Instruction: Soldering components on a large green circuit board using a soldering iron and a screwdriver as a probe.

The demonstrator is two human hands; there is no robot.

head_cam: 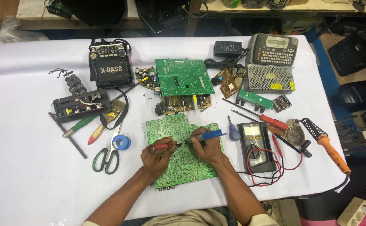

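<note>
Right at the near edge of the white surface (32, 184) sits a big green circuit board (183, 161), solder side up, and both hands are working over it. Left hand (157, 154) is wrapped around a red probe (162, 146), its dark tip aimed right across the board. Right hand (206, 146) is closed on a blue-handled tool (210, 135), tip pointing left, so the two tips nearly meet mid-board. Just right of the board there's a small blue screwdriver (233, 132), then a multimeter (256, 146) with red and black leads looping off it. Further right lies an orange-handled soldering iron (331, 150). On the left are green-handled scissors (107, 157) and a blue tape roll (121, 142). Behind the board are a second green board (183, 77) and a black radio (109, 69).
</note>
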